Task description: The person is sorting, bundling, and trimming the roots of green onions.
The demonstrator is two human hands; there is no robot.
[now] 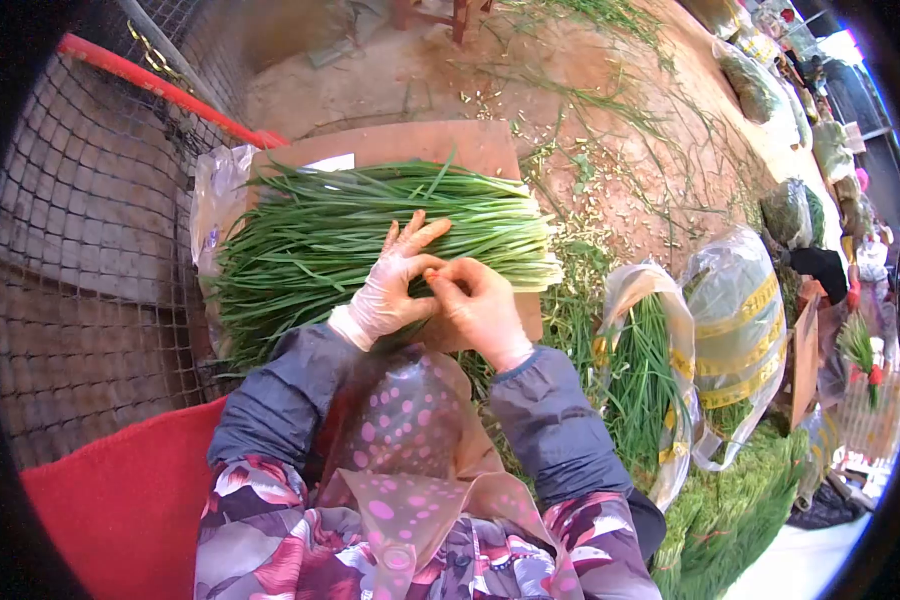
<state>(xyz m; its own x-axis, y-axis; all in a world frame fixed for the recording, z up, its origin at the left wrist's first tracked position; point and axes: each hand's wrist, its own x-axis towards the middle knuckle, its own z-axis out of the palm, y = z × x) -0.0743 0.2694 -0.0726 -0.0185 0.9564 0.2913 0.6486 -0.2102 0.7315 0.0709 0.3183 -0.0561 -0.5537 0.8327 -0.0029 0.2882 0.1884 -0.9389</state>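
Note:
A wide layer of long green stalks (340, 225) lies across a brown board (420, 142), pale cut ends to the right. My left hand (395, 285), in a thin clear glove, rests at the near side of the stalks with some fingers spread over them. Beside it, my right hand (480, 312), also gloved, has thumb and index finger pinched together near my left thumb. Whatever lies between those fingertips is too small to make out.
Plastic bags of greens (735, 320) stand at the right, above a pile of greens (730, 510). Netting (90, 220) and a red bar (160, 85) are at the left, near red cloth (120, 500). Scraps litter the floor (610, 170). People are at the far right.

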